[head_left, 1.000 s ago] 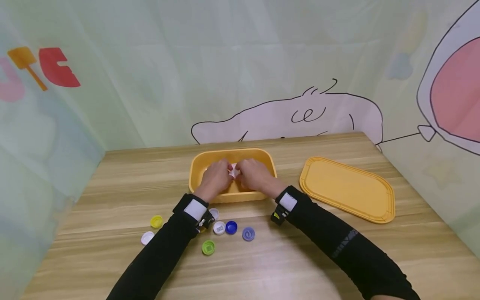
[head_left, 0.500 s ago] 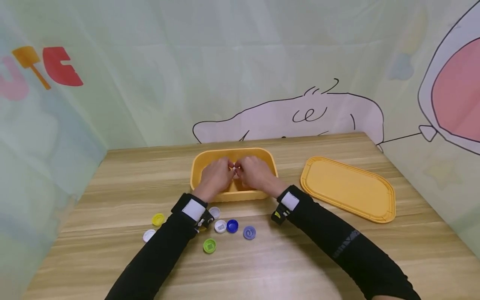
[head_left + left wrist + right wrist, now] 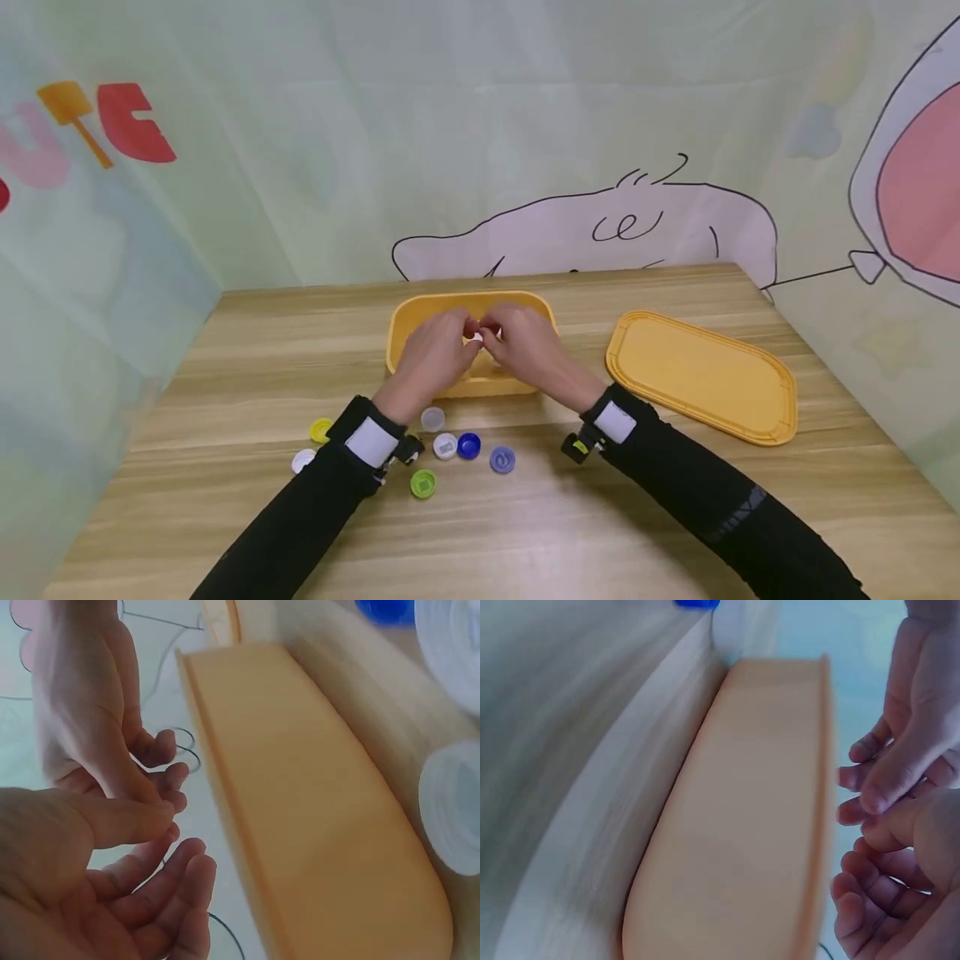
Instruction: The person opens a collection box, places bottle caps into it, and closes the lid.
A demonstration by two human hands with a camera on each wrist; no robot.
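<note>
Near the counter's far edge (image 3: 322,293), left hand (image 3: 441,348) and right hand (image 3: 527,343) are held above a tub (image 3: 497,387); whether anything is gripped cannot be told.

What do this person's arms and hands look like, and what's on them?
The left hand and right hand are bare. The left sleeve and right sleeve are black, the right with a grey printed marking. Each wrist carries a white patch and a small dark device.
</note>
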